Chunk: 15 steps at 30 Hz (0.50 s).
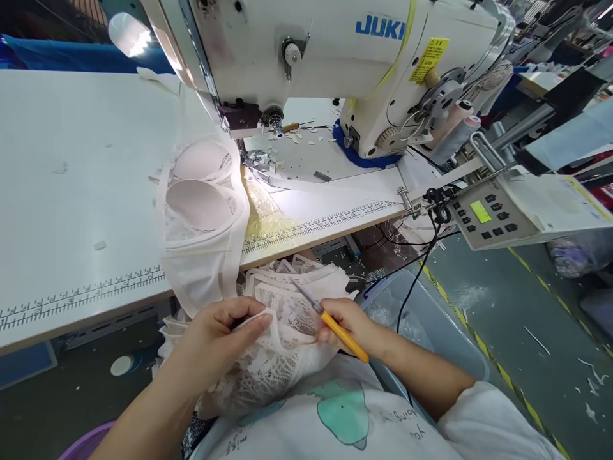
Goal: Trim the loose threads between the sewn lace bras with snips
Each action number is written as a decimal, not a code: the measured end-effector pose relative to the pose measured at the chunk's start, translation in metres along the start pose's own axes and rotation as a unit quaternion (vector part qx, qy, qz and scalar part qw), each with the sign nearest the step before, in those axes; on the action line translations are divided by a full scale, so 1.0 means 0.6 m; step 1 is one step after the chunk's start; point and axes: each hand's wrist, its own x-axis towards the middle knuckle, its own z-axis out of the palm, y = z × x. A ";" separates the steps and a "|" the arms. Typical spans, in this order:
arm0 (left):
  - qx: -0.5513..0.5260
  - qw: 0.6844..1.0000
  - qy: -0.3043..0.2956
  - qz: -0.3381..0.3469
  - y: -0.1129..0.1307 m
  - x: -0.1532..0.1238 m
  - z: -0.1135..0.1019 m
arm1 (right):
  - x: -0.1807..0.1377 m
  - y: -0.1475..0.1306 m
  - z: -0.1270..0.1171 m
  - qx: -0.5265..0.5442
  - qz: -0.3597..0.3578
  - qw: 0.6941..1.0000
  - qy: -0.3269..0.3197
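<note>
Your left hand [218,332] is closed on a piece of white lace cloth [278,358]. Your fingers pinch a strip of it and hold it up a little. The lace sits in your lap, right between your two hands and under them.

Your right hand [352,322] is gripping a small tool with a yellow handle [342,335]. The thin metal tip [302,294] sticks out up and to the left of that hand and lies over the lace. The tip is too thin to show if it touches the cloth.

Just above your left hand, a pale pink bra [201,204] lies on the white table [71,179], and part of it hangs over the table edge toward you. The two round cups face up.

Farther up from your hands stands a big white sewing machine [335,57]. Small scraps lie on the table under it.

Up and to the right of your right hand is a control box [493,217] with buttons and a little green screen. A black cable [421,268] hangs down from near it. Just right of your right arm is a grey bin [431,332].
</note>
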 end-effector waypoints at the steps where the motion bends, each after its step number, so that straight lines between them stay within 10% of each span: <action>1: -0.006 0.999 0.020 0.025 -0.001 -0.001 0.000 | 0.000 -0.004 0.001 0.022 -0.012 0.999 0.032; 7: -0.053 0.991 0.053 0.112 -0.010 0.000 -0.001 | 0.016 -0.046 0.020 0.047 -0.071 0.991 0.103; 15: -0.013 0.977 0.130 0.168 -0.001 -0.006 0.009 | 0.048 -0.080 0.048 0.113 0.018 0.987 0.111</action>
